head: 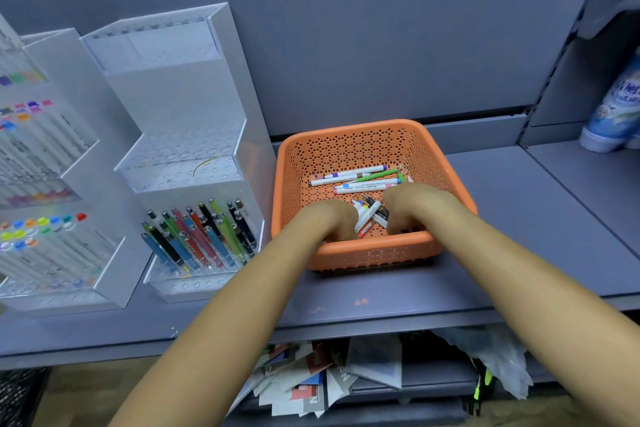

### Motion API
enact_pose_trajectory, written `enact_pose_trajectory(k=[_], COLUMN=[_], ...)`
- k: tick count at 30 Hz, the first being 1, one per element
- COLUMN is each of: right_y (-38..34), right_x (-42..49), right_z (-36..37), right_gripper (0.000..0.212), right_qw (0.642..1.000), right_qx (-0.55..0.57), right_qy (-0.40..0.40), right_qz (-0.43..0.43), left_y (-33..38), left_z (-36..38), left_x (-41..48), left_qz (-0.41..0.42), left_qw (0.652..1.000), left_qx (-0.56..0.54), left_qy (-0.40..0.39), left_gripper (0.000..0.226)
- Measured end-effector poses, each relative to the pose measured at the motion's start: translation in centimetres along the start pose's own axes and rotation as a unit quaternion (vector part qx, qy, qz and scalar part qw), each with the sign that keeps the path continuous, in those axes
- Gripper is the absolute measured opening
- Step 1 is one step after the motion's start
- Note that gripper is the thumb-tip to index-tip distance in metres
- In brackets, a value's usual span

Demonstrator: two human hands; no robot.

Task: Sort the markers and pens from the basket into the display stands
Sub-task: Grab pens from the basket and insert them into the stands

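Reaching into basket (346, 135) with left hand (330, 220) and right hand (415, 206), fingers (394, 220) curled down beside short markers (369, 217), probably gathering; grip hidden, cannot tell.

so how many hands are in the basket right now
2. The left hand is at the near-left of the orange basket, the right hand near-right, both beside the short markers.

A stationery shop aisle: grey metal retail shelving (519, 218) with a slotted back panel (381, 45), clear acrylic display stands (180, 135) stocked with rows of colored pens (201, 236) and markers (38, 229).
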State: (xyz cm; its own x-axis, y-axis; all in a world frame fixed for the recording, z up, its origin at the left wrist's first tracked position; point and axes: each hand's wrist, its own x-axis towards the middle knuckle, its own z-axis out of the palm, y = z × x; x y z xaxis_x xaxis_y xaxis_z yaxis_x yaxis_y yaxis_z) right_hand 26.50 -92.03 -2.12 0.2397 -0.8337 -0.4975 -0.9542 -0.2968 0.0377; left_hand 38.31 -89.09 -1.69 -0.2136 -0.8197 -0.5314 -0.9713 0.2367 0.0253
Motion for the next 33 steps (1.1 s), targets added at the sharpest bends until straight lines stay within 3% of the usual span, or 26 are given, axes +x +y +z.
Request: enact_pose_trajectory(k=[12,18,22,27,33], right_y=[0.2,0.2,0.4,0.6,0.7], right_x=[-0.4,-0.5,-0.2,-0.3,-0.6], right_z=[0.0,-0.1,0.3,0.2,-0.5], right_gripper=[0.03,0.033,0.018,0.019,0.01], right_qw=[0.999,0.998,0.995,0.979,0.952], right_qx=[0.028,0.047,0.054,0.12,0.22], right_qy=[0.018,0.038,0.08,0.155,0.209], right_qz=[0.022,0.024,0.031,0.06,0.035], left_y=[-0.9,-1.7,-2.1,-1.9,-1.9], left_z=[0.1,0.1,0.4,0.5,0.1], left_x=[-0.2,-0.6,0.0,0.1,0.1], left_qz=[-0.037,-0.059,-0.07,-0.062,-0.03], left_qw=[0.998,0.979,0.94,0.904,0.793], left_qx=[-0.041,-0.175,-0.304,-0.388,-0.564], left_qy=[-0.003,0.09,0.138,0.17,0.229], left_gripper=[0.04,0.038,0.028,0.021,0.014])
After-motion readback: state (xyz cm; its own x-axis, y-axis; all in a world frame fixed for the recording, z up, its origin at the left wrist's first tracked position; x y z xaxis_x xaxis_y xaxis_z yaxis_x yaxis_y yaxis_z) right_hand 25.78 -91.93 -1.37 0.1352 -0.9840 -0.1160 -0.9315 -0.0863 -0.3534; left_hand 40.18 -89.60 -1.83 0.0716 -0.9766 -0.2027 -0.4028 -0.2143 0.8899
